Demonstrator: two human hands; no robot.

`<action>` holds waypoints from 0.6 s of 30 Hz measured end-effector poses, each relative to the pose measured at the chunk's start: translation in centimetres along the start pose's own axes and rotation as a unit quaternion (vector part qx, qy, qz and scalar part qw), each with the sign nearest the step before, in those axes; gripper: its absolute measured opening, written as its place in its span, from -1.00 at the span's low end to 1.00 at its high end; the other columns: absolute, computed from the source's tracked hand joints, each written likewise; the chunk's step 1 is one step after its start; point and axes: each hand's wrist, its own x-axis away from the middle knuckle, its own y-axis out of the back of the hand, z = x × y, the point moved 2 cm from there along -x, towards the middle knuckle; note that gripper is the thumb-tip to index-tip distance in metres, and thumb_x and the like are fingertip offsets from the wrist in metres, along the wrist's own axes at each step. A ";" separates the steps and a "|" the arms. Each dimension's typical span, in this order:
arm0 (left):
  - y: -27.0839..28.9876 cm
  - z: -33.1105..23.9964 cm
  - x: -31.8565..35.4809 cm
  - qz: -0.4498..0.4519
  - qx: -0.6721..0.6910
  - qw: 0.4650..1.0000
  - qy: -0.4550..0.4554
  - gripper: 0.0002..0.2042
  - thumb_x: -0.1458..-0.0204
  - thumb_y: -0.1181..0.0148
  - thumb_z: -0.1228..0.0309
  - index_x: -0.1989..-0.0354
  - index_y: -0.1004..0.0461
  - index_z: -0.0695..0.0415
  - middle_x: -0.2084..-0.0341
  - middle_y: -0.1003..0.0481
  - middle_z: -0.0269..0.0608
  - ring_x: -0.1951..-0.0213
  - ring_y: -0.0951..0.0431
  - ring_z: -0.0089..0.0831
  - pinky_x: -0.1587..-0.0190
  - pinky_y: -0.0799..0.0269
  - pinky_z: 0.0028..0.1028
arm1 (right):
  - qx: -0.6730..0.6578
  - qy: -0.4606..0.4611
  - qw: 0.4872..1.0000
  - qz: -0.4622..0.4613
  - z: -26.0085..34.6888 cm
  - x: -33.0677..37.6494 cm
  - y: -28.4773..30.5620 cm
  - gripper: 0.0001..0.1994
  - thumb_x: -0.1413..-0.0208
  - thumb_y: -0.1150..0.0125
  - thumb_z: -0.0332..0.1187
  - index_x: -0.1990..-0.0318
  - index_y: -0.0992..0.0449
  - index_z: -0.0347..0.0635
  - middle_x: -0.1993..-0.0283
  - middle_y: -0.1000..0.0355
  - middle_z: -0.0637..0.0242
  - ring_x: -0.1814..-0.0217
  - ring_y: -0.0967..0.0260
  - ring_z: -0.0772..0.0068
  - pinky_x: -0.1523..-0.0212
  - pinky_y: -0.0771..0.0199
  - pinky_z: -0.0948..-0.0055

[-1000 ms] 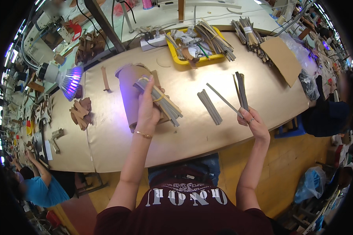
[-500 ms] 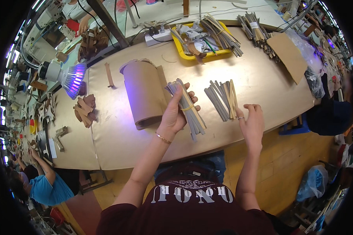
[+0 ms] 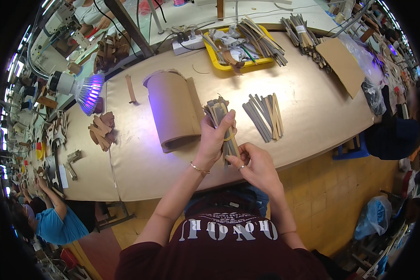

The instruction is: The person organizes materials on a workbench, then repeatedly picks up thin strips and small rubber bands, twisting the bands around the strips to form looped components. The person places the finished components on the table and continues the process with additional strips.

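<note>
A bundle of grey and tan strips [image 3: 217,110], tied with a yellow band, is held upright in my left hand [image 3: 213,140], the fingers wrapped round its middle. My right hand [image 3: 255,167] is closed in a pinch at the bundle's lower end, thumb and fingers on the strip ends. Which strips it grips is partly hidden. Loose grey and tan strips [image 3: 266,116] lie fanned on the table just right of the bundle. To the left, a rolled brown sheet [image 3: 175,109] lies on the gold-coloured tabletop [image 3: 140,172].
At the back stands a yellow tray [image 3: 224,67] with scraps and strips. Another strip bundle [image 3: 303,35] and a cardboard piece [image 3: 341,65] lie at the far right. A lit lamp [image 3: 89,92] hangs over brown scraps [image 3: 102,130] on the left. Co-workers sit around.
My right hand has moved left from beside the loose strips to the lower end of the bundle. The bundle has turned more upright in my left hand. The loose strips stay put.
</note>
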 end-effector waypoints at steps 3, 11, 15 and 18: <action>-0.1 0.7 -0.6 -0.015 0.032 0.999 0.039 -0.59 -0.12 -0.33 0.20 0.03 -0.35 0.19 0.45 -0.41 -0.33 0.45 -0.46 -0.55 0.42 -0.44 -0.51 | 0.011 -0.018 1.000 0.012 -0.7 0.2 0.5 -0.64 -0.20 -0.25 -0.14 0.41 -0.46 -0.32 0.60 -0.37 0.13 0.57 -0.32 0.17 0.45 -0.31 0.23; 0.6 1.1 -3.7 -0.091 0.013 0.995 0.043 -0.60 -0.05 -0.38 0.05 0.25 -0.39 0.11 0.44 -0.45 -0.33 0.49 -0.42 -0.61 0.41 -0.40 -0.53 | -0.068 -0.045 0.994 0.068 -3.8 2.6 2.5 -0.61 -0.28 -0.16 -0.21 0.51 -0.40 -0.35 0.69 -0.14 0.31 0.60 -0.04 0.57 0.56 -0.10 0.42; 1.5 0.9 -6.7 -0.127 -0.049 0.991 0.006 -0.55 -0.01 -0.41 0.03 0.21 -0.37 0.12 0.43 -0.41 -0.36 0.46 -0.45 -0.59 0.40 -0.46 -0.53 | -0.125 -0.040 0.987 0.090 -5.5 5.2 5.4 -0.60 -0.29 -0.15 -0.22 0.53 -0.36 -0.33 0.68 -0.09 0.39 0.57 -0.01 0.66 0.57 -0.05 0.49; 1.7 1.6 -9.7 -0.121 -0.156 0.980 0.003 -0.30 0.12 -0.48 -0.05 0.02 -0.32 0.26 0.22 -0.47 -0.17 0.27 -0.51 -0.45 0.18 -0.49 -0.45 | -0.142 -0.051 0.988 0.021 -7.0 4.9 7.1 -0.58 -0.30 -0.14 -0.20 0.55 -0.33 -0.30 0.67 -0.07 0.41 0.56 0.00 0.66 0.57 -0.05 0.51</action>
